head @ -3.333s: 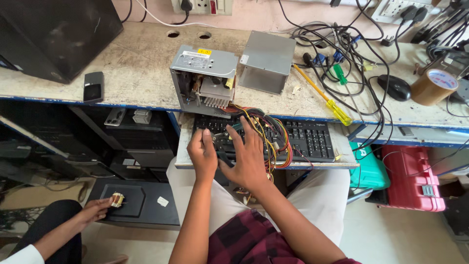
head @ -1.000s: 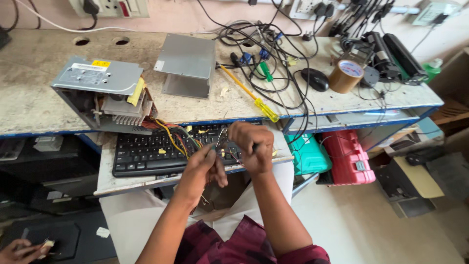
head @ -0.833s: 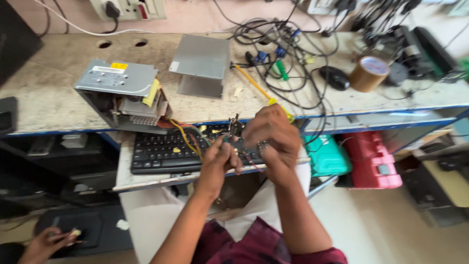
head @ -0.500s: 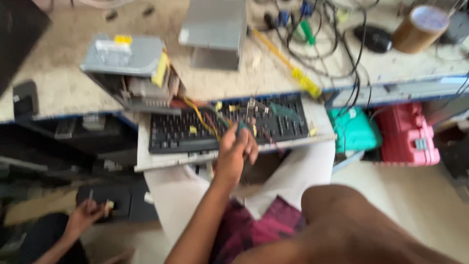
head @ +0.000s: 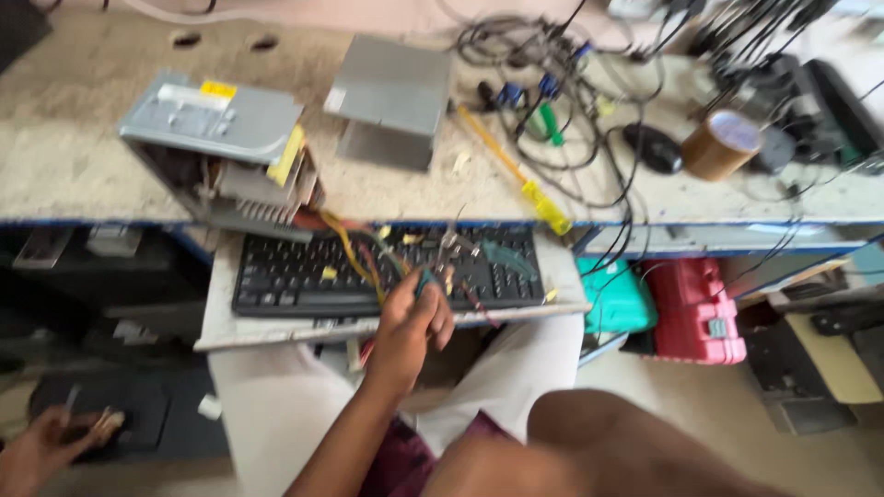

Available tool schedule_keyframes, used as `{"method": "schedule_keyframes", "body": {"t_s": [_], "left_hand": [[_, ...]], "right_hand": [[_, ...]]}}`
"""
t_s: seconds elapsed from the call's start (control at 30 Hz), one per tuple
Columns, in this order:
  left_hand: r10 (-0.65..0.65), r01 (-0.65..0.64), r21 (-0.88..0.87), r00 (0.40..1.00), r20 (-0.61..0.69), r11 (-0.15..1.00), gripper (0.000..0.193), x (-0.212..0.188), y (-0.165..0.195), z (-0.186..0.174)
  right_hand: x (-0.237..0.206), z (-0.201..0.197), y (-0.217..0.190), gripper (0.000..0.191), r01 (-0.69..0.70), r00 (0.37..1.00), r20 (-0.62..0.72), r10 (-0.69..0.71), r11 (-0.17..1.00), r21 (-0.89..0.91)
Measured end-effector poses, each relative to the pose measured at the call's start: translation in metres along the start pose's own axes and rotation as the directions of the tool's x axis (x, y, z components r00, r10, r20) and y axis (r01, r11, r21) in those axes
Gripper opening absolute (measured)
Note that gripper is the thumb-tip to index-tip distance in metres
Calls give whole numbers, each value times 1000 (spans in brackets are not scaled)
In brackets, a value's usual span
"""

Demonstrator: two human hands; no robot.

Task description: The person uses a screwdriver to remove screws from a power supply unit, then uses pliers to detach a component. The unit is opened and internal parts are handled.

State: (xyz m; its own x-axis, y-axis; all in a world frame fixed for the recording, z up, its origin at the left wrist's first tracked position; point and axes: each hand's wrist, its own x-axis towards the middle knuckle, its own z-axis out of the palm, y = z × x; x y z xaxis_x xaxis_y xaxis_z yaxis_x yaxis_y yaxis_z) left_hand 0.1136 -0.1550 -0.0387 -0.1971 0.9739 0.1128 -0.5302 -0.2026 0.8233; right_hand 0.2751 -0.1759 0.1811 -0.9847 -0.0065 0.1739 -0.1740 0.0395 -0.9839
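Head view: left hand (head: 412, 317) is closed around a bundle of coloured wires (head: 368, 262) over the black keyboard (head: 304, 276) on the pull-out tray (head: 216, 322). The wires run up to the opened power supply unit (head: 216, 152) on the bench (head: 74, 175). Right hand is out of frame; only its blurred arm (head: 608, 451) shows, bottom right.

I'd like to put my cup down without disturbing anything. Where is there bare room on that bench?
The workbench is bare at its far left, beside the opened metal box. A smaller bare patch lies between the grey cover and the yellow screwdriver. The right side is crowded with tangled cables and a tape roll.
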Motion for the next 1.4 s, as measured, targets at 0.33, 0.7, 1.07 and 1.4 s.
{"method": "schedule_keyframes", "body": {"t_s": [0.33, 0.7, 1.07, 1.4], "left_hand": [[457, -430, 758, 867, 197, 490, 32, 27, 44, -2], [281, -344, 843, 929, 241, 413, 31, 149, 57, -12], [184, -269, 862, 961, 208, 429, 35, 158, 42, -30], [220, -346, 816, 937, 272, 463, 42, 164, 34, -37]], "right_hand": [[-32, -100, 21, 35, -150, 577, -467, -670, 474, -867], [-32, -191, 160, 36, -803, 473, -705, -528, 72, -592], [-79, -183, 180, 25, -710, 147, -879, -454, 570, -414], [-86, -127, 149, 31, -616, 121, -886, -448, 666, -421]]}}
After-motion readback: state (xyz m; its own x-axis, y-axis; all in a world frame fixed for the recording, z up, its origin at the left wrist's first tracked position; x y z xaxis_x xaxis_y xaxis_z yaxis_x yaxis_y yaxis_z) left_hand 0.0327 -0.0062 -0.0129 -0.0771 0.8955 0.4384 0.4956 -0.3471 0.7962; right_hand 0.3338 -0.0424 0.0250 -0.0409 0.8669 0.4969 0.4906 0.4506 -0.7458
